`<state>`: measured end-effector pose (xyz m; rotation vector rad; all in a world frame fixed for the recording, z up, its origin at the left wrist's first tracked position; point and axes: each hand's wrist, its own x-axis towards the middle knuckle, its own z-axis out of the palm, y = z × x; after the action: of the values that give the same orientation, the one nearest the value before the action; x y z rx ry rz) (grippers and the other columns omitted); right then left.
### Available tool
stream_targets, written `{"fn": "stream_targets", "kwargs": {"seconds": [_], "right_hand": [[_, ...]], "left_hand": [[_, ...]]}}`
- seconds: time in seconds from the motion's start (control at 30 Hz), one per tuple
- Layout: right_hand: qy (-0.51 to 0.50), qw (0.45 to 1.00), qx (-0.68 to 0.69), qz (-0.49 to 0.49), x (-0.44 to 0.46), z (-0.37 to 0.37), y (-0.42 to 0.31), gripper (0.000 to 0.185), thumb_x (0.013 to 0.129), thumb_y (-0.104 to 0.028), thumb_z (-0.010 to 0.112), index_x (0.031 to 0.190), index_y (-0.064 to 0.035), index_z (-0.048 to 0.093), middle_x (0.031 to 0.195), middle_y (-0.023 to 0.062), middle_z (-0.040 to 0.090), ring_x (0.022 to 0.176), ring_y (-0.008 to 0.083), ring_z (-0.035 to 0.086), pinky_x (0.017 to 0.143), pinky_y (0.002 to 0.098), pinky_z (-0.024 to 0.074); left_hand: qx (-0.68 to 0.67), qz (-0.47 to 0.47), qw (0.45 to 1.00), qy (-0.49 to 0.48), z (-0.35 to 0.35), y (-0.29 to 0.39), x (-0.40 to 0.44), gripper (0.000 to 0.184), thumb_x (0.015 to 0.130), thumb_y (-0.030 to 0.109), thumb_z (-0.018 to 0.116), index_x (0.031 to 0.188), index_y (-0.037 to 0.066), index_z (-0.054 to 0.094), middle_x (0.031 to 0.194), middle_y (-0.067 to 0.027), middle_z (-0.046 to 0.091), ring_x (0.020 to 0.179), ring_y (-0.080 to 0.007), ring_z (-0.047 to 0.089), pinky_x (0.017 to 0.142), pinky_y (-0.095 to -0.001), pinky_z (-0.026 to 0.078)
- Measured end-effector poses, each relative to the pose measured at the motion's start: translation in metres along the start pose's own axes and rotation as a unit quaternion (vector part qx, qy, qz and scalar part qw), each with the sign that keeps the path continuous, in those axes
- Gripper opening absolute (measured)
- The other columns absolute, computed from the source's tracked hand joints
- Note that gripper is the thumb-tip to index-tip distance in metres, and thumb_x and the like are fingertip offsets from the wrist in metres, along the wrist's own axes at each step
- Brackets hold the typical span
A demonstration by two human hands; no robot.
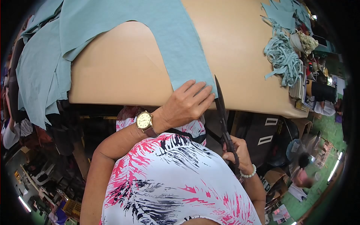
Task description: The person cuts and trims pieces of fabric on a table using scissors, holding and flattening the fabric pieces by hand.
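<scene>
smooth tan tabletop (243,52) bears curved blue cloth (182,45) under spread left hand (187,102), right hand (242,152) gripping slim dark scissors (224,125).

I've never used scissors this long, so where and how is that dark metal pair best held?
Probably by the handles, approached from the person's near right side, where the right hand grips. The narrow, pointed blades aim away from the body, beside the light blue cloth, so that end is better left free; the handle end lies nearest the person, away from the cloth.
</scene>
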<state>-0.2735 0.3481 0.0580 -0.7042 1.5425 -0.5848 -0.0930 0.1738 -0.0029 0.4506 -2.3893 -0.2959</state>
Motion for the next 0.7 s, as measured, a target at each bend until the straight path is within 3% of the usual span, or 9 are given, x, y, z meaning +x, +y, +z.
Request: {"fn": "stream_targets", "kwargs": {"seconds": [0.1,0.2,0.4,0.6,0.7], "right_hand": [[0.004,1.000,0.023,0.019,-0.003,0.000,0.003,0.045,0.059,-0.035,0.082,0.069,-0.0026,0.052,0.060,-0.0040,0.045,0.056,0.0035,0.039,0.050,0.0192,0.0296],[0.010,1.000,0.015,0.014,-0.005,-0.001,0.010,0.043,0.060,-0.034,0.081,0.067,-0.0031,0.051,0.057,-0.0050,0.043,0.053,0.0030,0.037,0.048,0.0190,0.0284],[0.019,1.000,-0.013,0.002,-0.007,-0.001,0.012,0.041,0.062,-0.031,0.081,0.064,-0.0037,0.050,0.052,-0.0055,0.042,0.049,0.0021,0.036,0.043,0.0192,0.0276],[0.037,0.997,-0.039,0.061,-0.009,0.000,0.009,0.035,0.064,-0.024,0.079,0.065,-0.0034,0.051,0.051,-0.0039,0.045,0.047,0.0026,0.040,0.042,0.0188,0.0311],[0.001,0.999,0.031,0.038,-0.009,-0.001,0.006,0.035,0.063,-0.024,0.079,0.065,-0.0035,0.051,0.053,-0.0041,0.045,0.049,0.0027,0.039,0.044,0.0183,0.0295]], "left_hand": [[-0.001,0.001,1.000,0.001,0.001,0.000,0.000,0.021,0.069,0.011,0.057,0.085,-0.001,0.061,0.093,-0.0107,0.058,0.090,-0.0233,0.055,0.079,-0.0366,0.044],[-0.003,-0.012,0.999,-0.039,-0.002,0.000,-0.002,0.026,0.070,0.010,0.056,0.096,0.004,0.059,0.103,-0.0102,0.058,0.096,-0.0235,0.056,0.083,-0.0375,0.045],[-0.002,-0.011,0.999,-0.041,0.001,0.000,-0.004,0.026,0.070,0.010,0.057,0.095,0.004,0.059,0.103,-0.0094,0.058,0.096,-0.0237,0.056,0.083,-0.0377,0.045],[-0.005,-0.012,0.999,-0.041,0.001,0.000,-0.004,0.026,0.070,0.010,0.056,0.095,0.004,0.060,0.103,-0.0094,0.058,0.097,-0.0242,0.056,0.083,-0.0380,0.045],[-0.010,-0.007,0.999,-0.048,0.000,-0.001,-0.004,0.027,0.070,0.011,0.056,0.096,0.004,0.059,0.104,-0.0094,0.058,0.097,-0.0242,0.056,0.083,-0.0384,0.045]]}}
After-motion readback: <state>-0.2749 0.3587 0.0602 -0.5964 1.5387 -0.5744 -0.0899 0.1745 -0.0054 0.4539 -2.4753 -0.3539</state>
